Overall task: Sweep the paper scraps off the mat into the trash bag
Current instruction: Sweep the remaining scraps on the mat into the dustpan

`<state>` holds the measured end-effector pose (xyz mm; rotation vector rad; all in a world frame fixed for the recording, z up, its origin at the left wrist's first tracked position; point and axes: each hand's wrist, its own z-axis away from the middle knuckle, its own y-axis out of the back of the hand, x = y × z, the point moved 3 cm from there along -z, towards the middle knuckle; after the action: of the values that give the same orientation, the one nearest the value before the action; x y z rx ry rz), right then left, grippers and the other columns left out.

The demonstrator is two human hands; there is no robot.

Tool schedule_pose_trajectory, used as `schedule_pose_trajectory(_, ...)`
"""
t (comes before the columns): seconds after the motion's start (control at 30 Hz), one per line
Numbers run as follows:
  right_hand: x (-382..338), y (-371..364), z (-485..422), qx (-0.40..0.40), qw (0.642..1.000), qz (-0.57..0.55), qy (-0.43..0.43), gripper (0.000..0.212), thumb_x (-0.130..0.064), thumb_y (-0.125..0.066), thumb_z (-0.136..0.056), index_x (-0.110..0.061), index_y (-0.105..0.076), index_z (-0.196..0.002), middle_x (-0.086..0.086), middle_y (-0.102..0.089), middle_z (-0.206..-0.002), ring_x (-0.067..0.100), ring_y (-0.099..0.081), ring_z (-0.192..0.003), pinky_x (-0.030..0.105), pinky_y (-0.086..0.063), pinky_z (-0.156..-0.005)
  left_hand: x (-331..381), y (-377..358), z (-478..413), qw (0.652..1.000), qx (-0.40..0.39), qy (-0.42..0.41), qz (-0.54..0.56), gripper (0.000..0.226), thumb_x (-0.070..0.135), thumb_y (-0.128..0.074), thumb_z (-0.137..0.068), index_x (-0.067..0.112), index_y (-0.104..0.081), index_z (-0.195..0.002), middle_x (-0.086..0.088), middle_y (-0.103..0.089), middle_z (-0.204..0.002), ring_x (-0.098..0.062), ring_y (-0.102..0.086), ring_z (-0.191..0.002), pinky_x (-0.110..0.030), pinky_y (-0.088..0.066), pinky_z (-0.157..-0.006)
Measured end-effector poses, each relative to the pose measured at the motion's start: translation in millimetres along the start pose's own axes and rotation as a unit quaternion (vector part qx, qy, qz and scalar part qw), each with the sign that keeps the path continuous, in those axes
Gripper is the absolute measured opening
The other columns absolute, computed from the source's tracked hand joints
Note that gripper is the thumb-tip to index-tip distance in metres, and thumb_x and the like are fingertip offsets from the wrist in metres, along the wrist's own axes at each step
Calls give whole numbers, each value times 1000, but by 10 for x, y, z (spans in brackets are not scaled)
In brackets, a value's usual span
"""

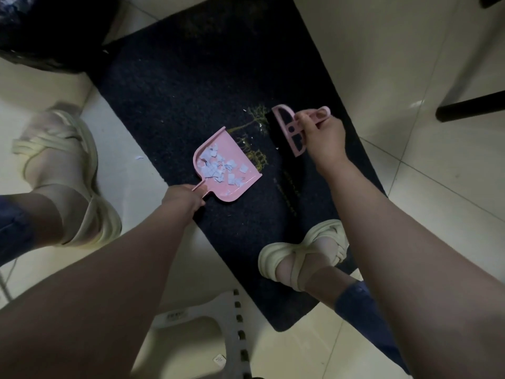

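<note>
A dark mat [191, 86] lies diagonally on the pale tiled floor. My left hand [182, 198] grips the thin handle of a pink dustpan [237, 157] resting on the mat, and several pale paper scraps [218, 166] lie in the pan. To its right, my right hand [323, 135] holds a pink hand brush [291, 129] with black bristles touching the mat. A few small scraps [261, 126] lie on the mat between brush and pan. One scrap [138, 157] sits on the tiles left of the mat. A black trash bag [52, 34] fills the top left corner.
My sandalled feet stand at the left [62, 170] on the tiles and at the lower right [306, 255] on the mat. A white plastic stool [207, 332] is below me. A black furniture leg [470, 109] crosses the tiles at the right.
</note>
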<state>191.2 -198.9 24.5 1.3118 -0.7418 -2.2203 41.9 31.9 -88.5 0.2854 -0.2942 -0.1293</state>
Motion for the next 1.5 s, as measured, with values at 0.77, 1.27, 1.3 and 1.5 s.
schedule_pose_trajectory(0.77,-320,-249,-75,-52,997,54,27,18,-28,-59,-94,-16,-73,-98,4,-72,-90,17,-69,-81,40,-58,-78,23,-18,41,998,24,55,26,32,37,-63,-88,8,-70,-99,-11,-70,-94,-24,-63,-82,-28,-44,-67)
schedule_pose_trajectory(1.27,-343,-77,-93,-34,997,59,19,16,-26,-58,-95,-18,-72,-97,0,-70,-88,13,-67,-78,30,-57,-74,54,-2,107,998,10,50,27,27,37,-60,-91,11,-69,-93,-3,-65,-73,-22,-61,-80,-29,-47,-78)
schedule_pose_trajectory(1.3,-303,-76,-85,7,998,56,11,16,-27,-58,-95,-19,-71,-95,0,-69,-87,14,-67,-78,34,-57,-78,62,-1,108,999,8,46,19,29,37,-60,-91,10,-69,-95,-4,-67,-77,-23,-62,-82,-30,-48,-80)
schedule_pose_trajectory(1.5,-166,-256,47,-130,987,67,-66,21,-25,-59,-94,-10,-72,-101,7,-71,-87,14,-66,-64,31,-57,-66,79,7,115,999,10,41,3,34,38,-59,-92,7,-69,-102,-10,-70,-95,-27,-65,-91,-32,-49,-82)
